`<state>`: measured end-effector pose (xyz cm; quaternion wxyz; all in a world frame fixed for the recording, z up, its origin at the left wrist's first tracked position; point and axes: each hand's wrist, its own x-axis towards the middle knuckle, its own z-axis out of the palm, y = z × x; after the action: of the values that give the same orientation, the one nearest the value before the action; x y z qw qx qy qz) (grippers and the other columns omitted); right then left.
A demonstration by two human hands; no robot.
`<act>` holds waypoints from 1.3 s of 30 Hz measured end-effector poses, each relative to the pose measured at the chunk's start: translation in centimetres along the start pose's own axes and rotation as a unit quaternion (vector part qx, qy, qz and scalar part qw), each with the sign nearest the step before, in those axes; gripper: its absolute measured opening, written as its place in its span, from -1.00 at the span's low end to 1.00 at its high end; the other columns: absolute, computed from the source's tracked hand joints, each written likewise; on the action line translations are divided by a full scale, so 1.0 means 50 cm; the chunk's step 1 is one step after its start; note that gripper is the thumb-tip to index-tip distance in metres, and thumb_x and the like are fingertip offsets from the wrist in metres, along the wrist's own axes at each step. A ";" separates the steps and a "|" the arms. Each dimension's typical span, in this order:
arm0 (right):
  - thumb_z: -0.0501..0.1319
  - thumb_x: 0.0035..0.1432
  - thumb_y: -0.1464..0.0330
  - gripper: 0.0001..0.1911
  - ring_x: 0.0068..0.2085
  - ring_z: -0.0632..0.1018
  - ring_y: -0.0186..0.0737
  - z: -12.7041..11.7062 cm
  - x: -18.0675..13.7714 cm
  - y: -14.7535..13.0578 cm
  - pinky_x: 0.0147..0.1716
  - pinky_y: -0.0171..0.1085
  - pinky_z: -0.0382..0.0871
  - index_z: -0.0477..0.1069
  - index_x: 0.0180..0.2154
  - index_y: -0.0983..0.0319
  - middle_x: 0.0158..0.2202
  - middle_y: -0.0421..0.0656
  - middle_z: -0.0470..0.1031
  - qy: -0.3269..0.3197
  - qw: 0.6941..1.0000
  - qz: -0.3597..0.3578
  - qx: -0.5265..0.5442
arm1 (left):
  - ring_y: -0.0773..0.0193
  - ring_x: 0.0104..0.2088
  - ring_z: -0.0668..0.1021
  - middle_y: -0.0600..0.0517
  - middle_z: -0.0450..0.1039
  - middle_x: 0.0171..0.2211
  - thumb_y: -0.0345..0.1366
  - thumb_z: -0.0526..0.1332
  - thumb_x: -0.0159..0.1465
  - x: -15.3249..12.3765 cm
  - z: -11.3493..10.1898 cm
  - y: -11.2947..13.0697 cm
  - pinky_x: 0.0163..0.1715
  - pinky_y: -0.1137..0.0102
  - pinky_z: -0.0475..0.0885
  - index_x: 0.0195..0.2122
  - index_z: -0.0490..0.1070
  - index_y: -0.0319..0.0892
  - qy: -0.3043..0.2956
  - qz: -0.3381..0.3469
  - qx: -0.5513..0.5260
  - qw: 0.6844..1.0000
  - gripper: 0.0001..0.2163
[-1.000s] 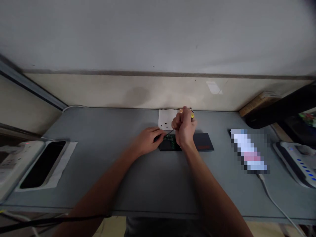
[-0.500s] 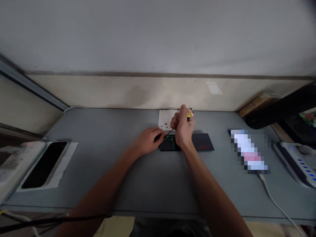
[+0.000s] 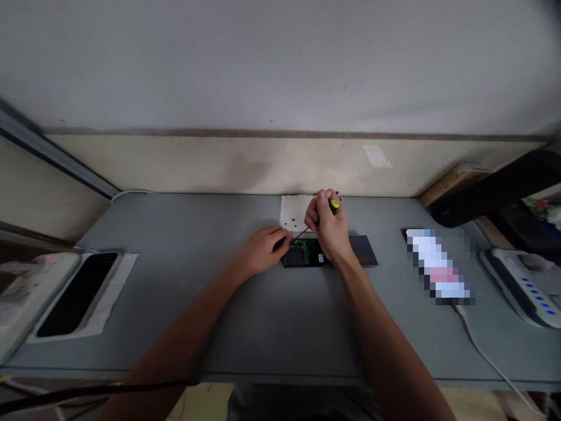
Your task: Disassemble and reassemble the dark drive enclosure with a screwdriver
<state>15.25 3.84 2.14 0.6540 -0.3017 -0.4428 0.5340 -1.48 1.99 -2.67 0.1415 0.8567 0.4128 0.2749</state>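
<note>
At the middle of the desk (image 3: 272, 327), the right hand (image 3: 331, 231) is clenched around a yellow-capped screwdriver (image 3: 335, 204), tip on the opened black device (image 3: 307, 252) whose left end the left hand (image 3: 263, 248) pinches, with cover (image 3: 366, 252) off alongside and screws (image 3: 293, 221) on paper (image 3: 291, 207), seemingly partway dismantled.

Grey worktop (image 3: 280, 316) spans the lower frame, backed by a wall (image 3: 280, 58) that is grey above and beige below a dark stripe (image 3: 219, 133), with a pale light patch (image 3: 374, 156) right of centre; lighting dim.
</note>
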 end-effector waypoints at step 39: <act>0.42 -0.01 -0.05 -0.50 -0.46 0.44 -0.39 -0.005 0.000 -0.003 -0.45 -0.32 0.35 0.23 -0.41 0.13 -0.40 -0.29 0.39 0.011 0.999 0.027 0.040 | 0.22 -0.24 0.61 0.00 0.59 -0.25 -0.37 0.08 0.41 -0.001 -0.001 0.000 -0.14 0.31 0.50 -0.21 0.49 -0.12 0.001 0.010 -0.009 1.000 -0.81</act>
<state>15.55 3.81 2.14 0.6556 -0.2934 -0.4057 0.5652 -1.53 1.96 -2.64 0.1459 0.8592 0.4022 0.2805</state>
